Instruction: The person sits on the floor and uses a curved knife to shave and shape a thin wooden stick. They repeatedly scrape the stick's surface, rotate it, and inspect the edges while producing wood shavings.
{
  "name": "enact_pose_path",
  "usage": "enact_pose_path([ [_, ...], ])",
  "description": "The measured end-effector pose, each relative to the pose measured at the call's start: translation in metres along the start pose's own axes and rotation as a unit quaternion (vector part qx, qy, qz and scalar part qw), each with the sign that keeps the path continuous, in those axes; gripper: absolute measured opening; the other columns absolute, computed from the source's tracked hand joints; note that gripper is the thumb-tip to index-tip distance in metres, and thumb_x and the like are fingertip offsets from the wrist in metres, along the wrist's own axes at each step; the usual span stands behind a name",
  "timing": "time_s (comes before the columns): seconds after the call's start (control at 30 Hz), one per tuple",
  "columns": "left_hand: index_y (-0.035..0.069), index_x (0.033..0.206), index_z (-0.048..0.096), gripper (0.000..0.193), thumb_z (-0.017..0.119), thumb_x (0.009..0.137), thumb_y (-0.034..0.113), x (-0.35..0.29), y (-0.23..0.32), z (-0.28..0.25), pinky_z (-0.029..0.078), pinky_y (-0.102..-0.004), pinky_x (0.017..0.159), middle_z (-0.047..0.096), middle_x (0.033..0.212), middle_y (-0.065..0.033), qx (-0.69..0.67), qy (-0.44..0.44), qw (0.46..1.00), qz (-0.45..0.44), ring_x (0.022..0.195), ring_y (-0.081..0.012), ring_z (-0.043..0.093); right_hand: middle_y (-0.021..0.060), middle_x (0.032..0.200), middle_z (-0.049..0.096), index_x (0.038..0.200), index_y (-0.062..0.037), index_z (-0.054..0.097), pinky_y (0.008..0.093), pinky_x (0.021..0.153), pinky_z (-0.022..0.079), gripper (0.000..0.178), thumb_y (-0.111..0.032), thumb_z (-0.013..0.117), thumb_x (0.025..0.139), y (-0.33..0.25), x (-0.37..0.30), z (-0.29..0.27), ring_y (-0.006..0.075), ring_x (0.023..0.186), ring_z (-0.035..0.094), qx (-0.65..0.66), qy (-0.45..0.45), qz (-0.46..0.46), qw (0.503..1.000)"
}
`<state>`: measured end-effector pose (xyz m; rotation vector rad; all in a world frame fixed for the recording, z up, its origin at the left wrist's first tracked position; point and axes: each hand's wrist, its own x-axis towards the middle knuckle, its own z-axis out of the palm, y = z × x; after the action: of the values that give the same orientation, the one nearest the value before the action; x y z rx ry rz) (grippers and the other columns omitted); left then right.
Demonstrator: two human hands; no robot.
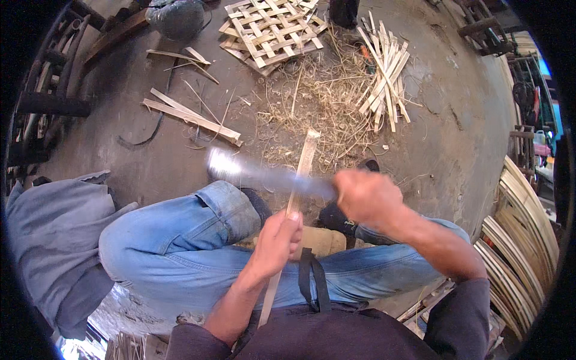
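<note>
My left hand (276,245) is closed round a long, narrow bamboo strip (306,153), thumb on top. The strip slants from near my waist up past my fist, its far end over the floor. In my right hand (368,195) is a long-bladed knife (264,176), smeared by motion, its handle hidden in the fist. The bright blade points left and passes across the strip just beyond my left hand; whether it touches cannot be made out. A pale wooden block (327,241) lies between my legs, below the hands.
Thin shavings (330,99) litter the floor ahead. Beyond them lie a woven lattice panel (270,30) and a pile of cut strips (387,78). Loose slats (192,117) lie to the left. Long bundled strips (510,252) stand at my right, a grey cloth (57,240) at my left.
</note>
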<state>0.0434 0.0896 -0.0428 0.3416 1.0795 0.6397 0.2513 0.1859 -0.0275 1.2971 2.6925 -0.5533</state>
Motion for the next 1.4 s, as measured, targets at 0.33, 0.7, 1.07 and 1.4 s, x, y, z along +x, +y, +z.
enact_pose_path([
  [0.33,0.014,0.088,0.045,0.025,0.043,0.102,0.034,-0.004,-0.003,-0.002,0.025,-0.0196,0.043,0.034,0.066,0.0093,-0.01,0.003,1.0,-0.013,0.052,-0.0008,0.03,0.0149,0.072,0.062,0.087,-0.0059,0.058,0.0447,0.056,0.053,0.011,-0.011,0.061,0.077,0.017,0.018,0.01,0.0335,0.064,0.066,0.021,0.086,0.085,0.992],
  [0.7,0.012,0.087,0.045,0.027,0.042,0.103,0.033,-0.005,0.002,0.004,0.026,-0.0205,0.046,0.034,0.067,0.0078,0.001,-0.034,0.999,-0.004,0.054,-0.002,0.03,0.0113,0.079,0.066,0.096,-0.0042,0.055,0.0333,0.053,0.052,0.016,-0.013,0.064,0.087,0.02,0.03,0.007,0.02,0.059,0.064,0.418,0.13,0.254,0.862],
  [1.07,0.001,0.123,0.051,0.033,0.043,0.098,0.022,0.005,0.015,-0.001,0.051,-0.0269,0.066,0.052,0.084,-0.0003,0.04,-0.049,0.997,0.037,0.071,-0.0105,0.054,0.0038,0.076,0.059,0.094,-0.0047,0.053,0.0277,0.057,0.049,0.022,-0.006,0.071,0.081,-0.002,0.069,0.013,0.0123,0.062,0.061,0.645,0.181,0.274,0.69],
  [1.4,0.007,0.103,0.052,0.029,0.042,0.103,0.034,0.013,0.026,-0.003,0.02,-0.0185,0.042,0.031,0.065,0.0099,-0.06,-0.039,0.997,0.03,0.049,0.0001,0.026,0.0135,0.073,0.064,0.093,-0.0011,0.056,0.041,0.058,0.053,0.026,-0.021,0.068,0.082,-0.014,0.02,-0.001,0.0307,0.065,0.067,0.196,0.062,0.081,0.975],
])
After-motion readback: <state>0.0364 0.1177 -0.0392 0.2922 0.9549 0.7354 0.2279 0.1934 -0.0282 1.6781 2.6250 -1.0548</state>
